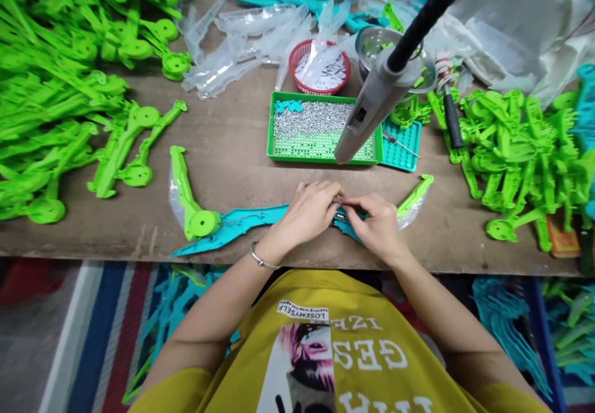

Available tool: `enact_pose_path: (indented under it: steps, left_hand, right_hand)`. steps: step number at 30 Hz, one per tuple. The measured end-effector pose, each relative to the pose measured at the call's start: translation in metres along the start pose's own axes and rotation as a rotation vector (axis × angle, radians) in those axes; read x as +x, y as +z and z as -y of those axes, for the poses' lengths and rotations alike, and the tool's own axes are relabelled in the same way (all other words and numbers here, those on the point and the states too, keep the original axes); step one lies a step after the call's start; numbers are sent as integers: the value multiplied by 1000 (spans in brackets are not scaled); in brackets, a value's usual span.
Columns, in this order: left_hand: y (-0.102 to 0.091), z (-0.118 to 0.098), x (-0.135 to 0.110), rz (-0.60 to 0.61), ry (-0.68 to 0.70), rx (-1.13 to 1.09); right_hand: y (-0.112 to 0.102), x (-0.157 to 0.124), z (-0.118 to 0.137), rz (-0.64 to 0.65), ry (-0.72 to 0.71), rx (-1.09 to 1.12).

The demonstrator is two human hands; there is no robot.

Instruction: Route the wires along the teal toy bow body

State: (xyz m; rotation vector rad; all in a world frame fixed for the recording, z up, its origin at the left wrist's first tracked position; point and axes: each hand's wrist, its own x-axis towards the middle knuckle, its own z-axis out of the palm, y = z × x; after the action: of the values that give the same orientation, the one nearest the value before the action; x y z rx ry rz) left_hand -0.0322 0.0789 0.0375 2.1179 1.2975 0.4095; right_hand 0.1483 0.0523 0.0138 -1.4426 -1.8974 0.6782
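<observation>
Teal toy blade [242, 224] is lying along the table's [260, 171] near edge, a green part [190, 205] sitting on its left half. Left hand [307, 211] and right hand [379, 227] are meeting over its middle, fingers [346, 203] pinching together on something small, possibly a screw; it could be slipping off the edge.

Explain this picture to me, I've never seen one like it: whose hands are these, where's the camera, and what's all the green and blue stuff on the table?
The camera sits on a person's head, looking down at their own two hands at a wooden workbench. The left hand and right hand meet over a teal plastic part lying along the bench edge, fingers pinching something small on it. A green piece with a round hub rests at its left end. Behind them, a green tray holds small silvery screws, and a grey power screwdriver hangs above it. Piles of green parts lie on both sides.
</observation>
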Motion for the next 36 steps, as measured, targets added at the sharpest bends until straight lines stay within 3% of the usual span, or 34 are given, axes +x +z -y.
enact_pose_path:
  steps: [7, 12, 20, 28, 33, 36]
  left_hand:
    - [15, 14, -4, -51, 55, -244]
    - [18, 17, -3, -43, 84, -250]
    - [19, 16, -2, -40, 85, -233]
    - [18, 14, -4, -7, 73, -224]
    - [15, 10, -2, -16, 42, -201]
    - [10, 3, -1, -3, 97, -80]
  right_hand:
    - [-11, -3, -4, -47, 162, 250]
    - [-16, -3, -10, -7, 230, 328]
    - [-29, -7, -5, 83, 45, -37]
    - [-27, -13, -11, 74, 86, 56]
    - [-25, -19, -7, 61, -75, -140]
    - [-21, -29, -4, -7, -152, -288]
